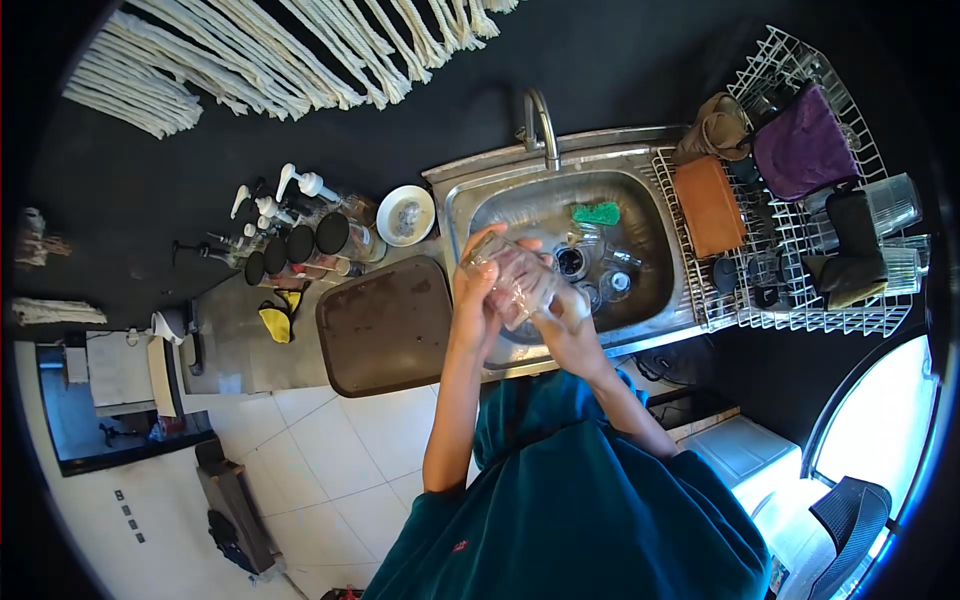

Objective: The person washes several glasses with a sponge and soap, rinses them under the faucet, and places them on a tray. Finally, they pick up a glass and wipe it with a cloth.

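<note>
Over the near left part of the metal sink (655, 300), both hands are wrapped round a clear, squarish glass container (518, 283), which is tilted. My left hand (478, 285) grips its left side. On the lower right side, my right hand (566, 325) is closed against it, with a whitish patch, perhaps suds, near the fingers. Several clear glass pieces (617, 283) lie in the basin just beyond my right hand. A green sponge (596, 213) rests at the back of the basin, beneath the faucet (541, 130).
A brown tray (385, 325) lies left of the sink, with a white bowl (406, 215) behind it. Pump bottles and dark-lidded jars (343, 235) line the wall. To the right, a white wire rack (700, 290) holds glasses, a brown pouch (708, 205) and a purple cloth (805, 145).
</note>
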A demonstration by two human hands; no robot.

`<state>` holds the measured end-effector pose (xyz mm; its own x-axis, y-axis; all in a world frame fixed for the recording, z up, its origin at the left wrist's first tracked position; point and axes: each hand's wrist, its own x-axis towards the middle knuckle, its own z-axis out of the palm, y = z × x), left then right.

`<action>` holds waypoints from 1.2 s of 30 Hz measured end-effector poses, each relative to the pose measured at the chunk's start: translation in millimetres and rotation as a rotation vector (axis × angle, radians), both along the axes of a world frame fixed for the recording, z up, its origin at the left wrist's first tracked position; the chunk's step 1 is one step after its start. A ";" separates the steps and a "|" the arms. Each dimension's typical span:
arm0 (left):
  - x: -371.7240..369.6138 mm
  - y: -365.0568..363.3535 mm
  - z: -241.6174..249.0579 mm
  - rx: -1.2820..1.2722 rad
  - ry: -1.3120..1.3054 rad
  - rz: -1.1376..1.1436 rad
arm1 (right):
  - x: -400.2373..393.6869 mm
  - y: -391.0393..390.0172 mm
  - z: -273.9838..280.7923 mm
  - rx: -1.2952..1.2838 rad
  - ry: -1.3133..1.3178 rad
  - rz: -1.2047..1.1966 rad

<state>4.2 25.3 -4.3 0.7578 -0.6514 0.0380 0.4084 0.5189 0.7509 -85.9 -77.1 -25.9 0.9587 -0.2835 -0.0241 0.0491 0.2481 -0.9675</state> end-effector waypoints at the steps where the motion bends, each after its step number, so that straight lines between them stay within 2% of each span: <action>1: -0.8 7.6 5.9 0.219 -0.051 0.071 | -1.9 -6.3 -3.3 -0.461 -0.128 0.033; 2: -1.3 13.0 11.8 0.219 -0.048 0.067 | -5.1 -10.1 -1.7 -0.461 -0.124 0.031; 4: -2.3 20.0 21.6 0.604 -0.158 0.060 | -9.5 -16.9 12.2 -0.910 -0.216 0.003; 5: -3.1 19.3 23.4 0.602 -0.221 0.096 | -11.4 -24.1 11.8 -0.885 -0.073 0.167; 6: -2.0 21.1 23.6 0.604 -0.221 0.102 | -7.4 -23.1 10.4 -0.884 -0.077 0.171; 8: 0.3 24.1 23.1 0.543 -0.328 0.044 | 0.6 -20.2 6.8 -0.182 -0.108 0.062; 9: -0.4 25.5 21.9 0.542 -0.328 0.039 | 4.7 -21.8 8.7 0.231 0.045 0.165; 10: -2.5 27.9 20.4 0.514 -0.415 0.016 | 3.6 -22.5 7.2 0.230 0.046 0.161; 12: -1.6 27.1 19.4 0.484 -0.504 -0.002 | 3.5 -24.2 0.0 0.772 0.218 0.037; 14: -4.3 25.3 16.9 0.304 -0.348 -0.086 | -2.3 -23.0 -8.0 0.742 0.168 0.073; 15: -4.4 25.1 16.1 0.264 -0.346 -0.080 | -2.9 -23.8 -10.7 0.884 0.070 0.155; 16: -2.0 26.9 15.9 0.263 -0.347 -0.081 | -1.8 -24.8 -10.6 1.023 -0.035 0.237; 17: 1.2 31.0 15.7 0.365 -0.298 -0.079 | -1.5 -24.4 -8.4 1.059 -0.072 0.338; 19: 2.6 33.5 9.6 0.468 -0.239 -0.075 | -1.3 -18.4 -11.8 0.994 -0.055 0.281; 21: 3.3 33.9 0.6 0.688 -0.333 -0.095 | -2.3 -15.3 -13.5 0.931 -0.001 0.209; 22: 2.7 34.1 0.5 0.689 -0.331 -0.092 | 0.3 -15.1 -16.9 0.932 0.001 0.211; 24: -1.0 33.8 0.0 0.647 -0.422 -0.086 | 3.0 -13.2 -29.7 0.761 0.092 0.156; 26: -0.7 34.0 -11.9 0.628 -0.459 -0.058 | 6.6 -16.1 -34.9 0.845 0.128 0.124; 27: -0.8 34.8 -16.0 0.609 -0.498 -0.021 | 7.4 -18.2 -30.9 0.756 0.173 0.122; 30: -7.6 30.2 -8.2 0.478 -0.368 -0.038 | 8.4 -19.2 -12.2 0.621 0.302 0.062; 32: -4.7 31.8 -6.1 0.480 -0.398 -0.066 | 5.9 -26.0 -19.9 0.602 0.180 0.261; 33: -6.2 35.3 -5.5 0.490 -0.423 -0.097 | 3.7 -30.5 -11.7 0.608 0.192 0.263; 36: -3.5 37.7 -1.7 0.505 -0.511 -0.130 | 10.0 -42.8 12.6 0.616 0.451 0.400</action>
